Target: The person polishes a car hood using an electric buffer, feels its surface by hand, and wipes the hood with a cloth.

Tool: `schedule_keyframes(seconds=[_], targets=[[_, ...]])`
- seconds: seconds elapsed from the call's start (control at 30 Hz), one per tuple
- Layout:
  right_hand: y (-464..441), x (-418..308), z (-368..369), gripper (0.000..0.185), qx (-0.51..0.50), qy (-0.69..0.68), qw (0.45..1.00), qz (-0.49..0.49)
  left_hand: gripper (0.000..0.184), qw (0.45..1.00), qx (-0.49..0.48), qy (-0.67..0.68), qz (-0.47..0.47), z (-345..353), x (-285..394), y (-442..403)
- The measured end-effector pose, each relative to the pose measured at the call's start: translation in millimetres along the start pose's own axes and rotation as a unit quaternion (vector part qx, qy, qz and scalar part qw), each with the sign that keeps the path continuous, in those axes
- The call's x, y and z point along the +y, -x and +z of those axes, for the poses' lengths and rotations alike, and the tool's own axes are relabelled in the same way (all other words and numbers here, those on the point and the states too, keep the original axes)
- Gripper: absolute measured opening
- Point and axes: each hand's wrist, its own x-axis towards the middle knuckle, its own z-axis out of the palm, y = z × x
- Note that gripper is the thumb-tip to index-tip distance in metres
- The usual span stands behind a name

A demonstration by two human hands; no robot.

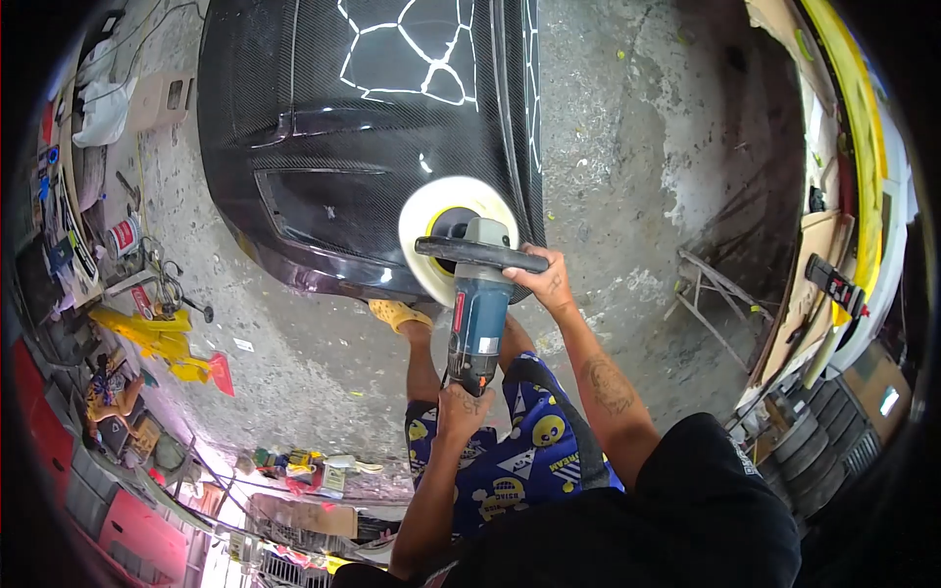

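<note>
At mid-frame, our left hand (465, 413) clasps the polisher (480, 314) by its lower end, body above our fingers; our right hand (547, 279) grips the handle (475, 253) at its right end.

This looks like a car-body workshop. A large, glossy black carbon-weave panel (323, 147), shaped like a car bonnet, is under a blue-and-black power polisher (480, 314) with a round white pad (417, 220). The bare grey concrete floor (608, 147) is stained and patchy. Along its right edge are a long yellow curved panel (865, 176) and brown cardboard sheets (818, 284); near its left edge, a white-and-red tin (124, 235).
</note>
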Motion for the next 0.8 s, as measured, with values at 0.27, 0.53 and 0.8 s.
schedule_keyframes(seconds=[0.27,0.53,0.8], targets=[[-103.2,-64.3,-0.1,0.053,-0.012,0.066,0.996,-0.056,0.041,0.997,0.044,0.049,0.029,-22.5,45.6,-81.4],[25.4,19.4,32.8,0.047,0.043,0.093,0.994,-0.046,0.034,0.994,0.060,0.088,0.038,2.5,-49.3,8.5],[29.1,11.8,66.5,0.042,0.030,0.080,0.994,-0.075,0.045,0.997,0.008,0.073,0.018,-5.2,-89.4,0.7]])
